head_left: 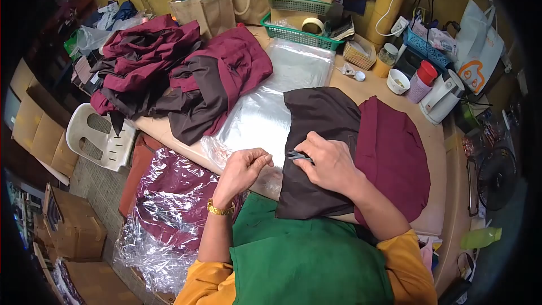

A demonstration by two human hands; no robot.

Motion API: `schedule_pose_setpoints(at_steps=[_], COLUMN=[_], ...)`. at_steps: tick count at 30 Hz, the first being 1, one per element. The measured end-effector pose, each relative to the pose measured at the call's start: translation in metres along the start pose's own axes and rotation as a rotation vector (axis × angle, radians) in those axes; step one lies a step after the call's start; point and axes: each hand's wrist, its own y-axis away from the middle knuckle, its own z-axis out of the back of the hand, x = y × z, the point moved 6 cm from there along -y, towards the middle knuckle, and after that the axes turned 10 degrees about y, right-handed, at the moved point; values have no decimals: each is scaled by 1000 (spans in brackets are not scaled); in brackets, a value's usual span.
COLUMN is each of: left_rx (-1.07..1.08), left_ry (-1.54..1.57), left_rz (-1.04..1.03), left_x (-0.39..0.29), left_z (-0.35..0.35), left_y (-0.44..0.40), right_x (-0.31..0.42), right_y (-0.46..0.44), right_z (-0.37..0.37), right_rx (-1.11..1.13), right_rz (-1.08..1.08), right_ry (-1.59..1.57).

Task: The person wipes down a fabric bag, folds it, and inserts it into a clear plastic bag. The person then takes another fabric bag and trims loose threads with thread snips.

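Observation:
A dark brown and maroon garment (323,107) lies on the table in front of me, its brown part on the left and its maroon part on the right. Over the brown part, my right hand (330,164) grips a small dark thread snipper (298,156) that points left. My left hand (245,170) is just left of the garment's edge, thumb and fingers pinched together; whatever is between them is too small to make out. Clear plastic bags (257,118) lie under and behind the garment's left side.
Piled maroon and brown garments (149,51) cover the table's left. At the back stand a green basket (302,38), a white bowl (398,81), a red-lidded cup (423,76) and a kettle (442,97). Plastic-wrapped maroon clothing (175,203) and a white chair (101,138) are at left.

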Motion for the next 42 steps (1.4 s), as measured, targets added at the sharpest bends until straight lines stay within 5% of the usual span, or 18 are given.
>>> schedule_pose_setpoints(at_steps=[25, 28, 30, 31, 33, 35, 38, 42], left_rx=[15, 89, -143, -142, -297, -151, -36, -59], left_ry=[96, 189, -151, -150, -41, -56, -335, -120], left_rz=[-50, -37, -377, -379, 105, 312, 93, 72], left_x=[-21, -23, -30, -27, 8, 37, 38, 49], left_z=[0, 5, 24, 23, 34, 9, -35, -31], left_y=[10, 13, 12, 7, -16, -48, -74, -74], right_x=[23, 11, -21, -43, -86, -108, -129, -141], right_y=[-8, -11, -14, -13, -8, -4, 5, 15], right_z=[-9, -13, -7, -16, -45, -71, -93, -98], right_rx=[6, 50, -144, -170, -350, -344, -349, -347], right_rz=[62, -32, -231, -335, -387, -476, -558, -580], right_ry=[194, 117, -153, -240, -322, -448, -529, -506])
